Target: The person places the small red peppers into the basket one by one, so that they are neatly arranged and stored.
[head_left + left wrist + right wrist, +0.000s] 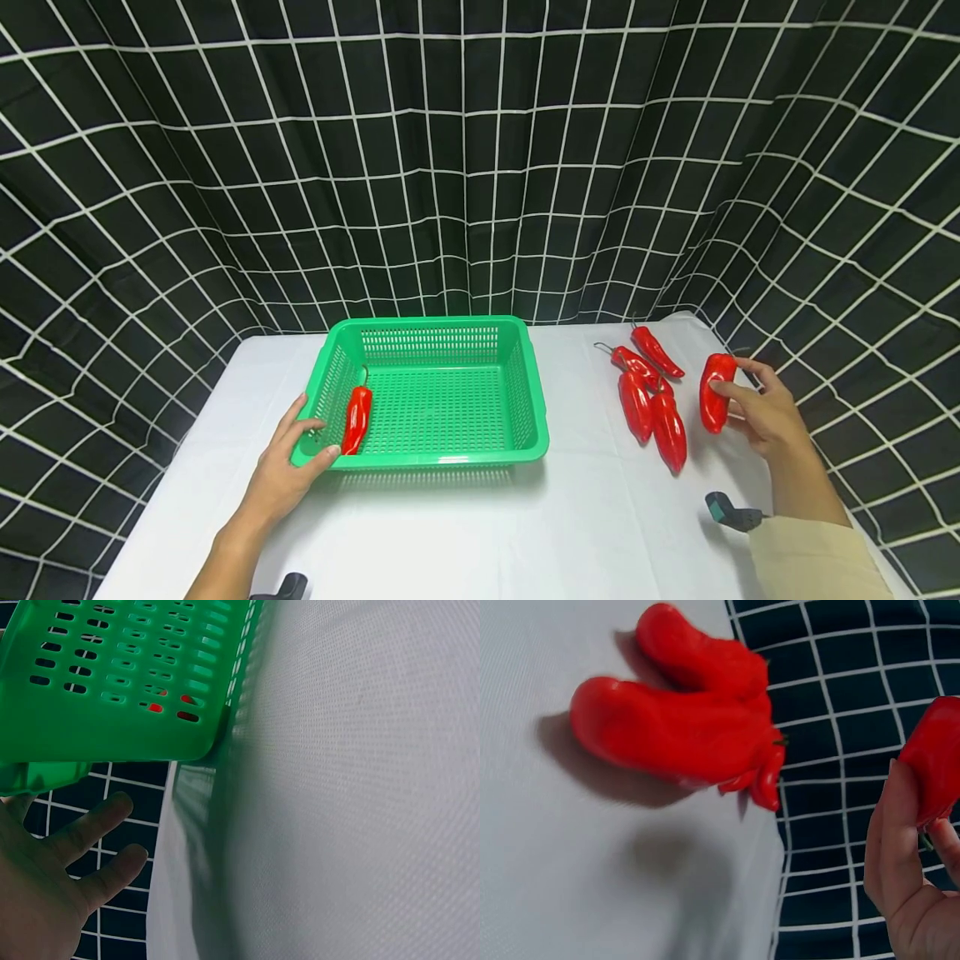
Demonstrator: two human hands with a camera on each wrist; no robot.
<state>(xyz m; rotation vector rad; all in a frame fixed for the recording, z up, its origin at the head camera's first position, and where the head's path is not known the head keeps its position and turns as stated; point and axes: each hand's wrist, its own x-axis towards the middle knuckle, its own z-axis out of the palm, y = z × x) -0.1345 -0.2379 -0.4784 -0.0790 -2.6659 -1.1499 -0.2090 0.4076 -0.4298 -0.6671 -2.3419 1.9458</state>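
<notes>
My right hand (765, 412) holds a long red pepper (716, 393) above the table, thumb on one side and fingers on the other. In the right wrist view, that pepper (937, 761) shows at the right edge, stem end down by the fingers. Beside it, several more red peppers (636, 408) lie bunched on the cloth. My left hand (281, 471) rests at the front left corner of a green basket (442, 458), thumb on the front rim. Two fingers (112, 877) stretch out straight and apart beside the basket wall. Inside, one red pepper (357, 421) lies along the left side.
A white cloth (480, 533) covers the table. Black curtains with a white grid (465, 167) hang behind and on both sides. Dark wrist-camera mounts (731, 510) jut out by both forearms.
</notes>
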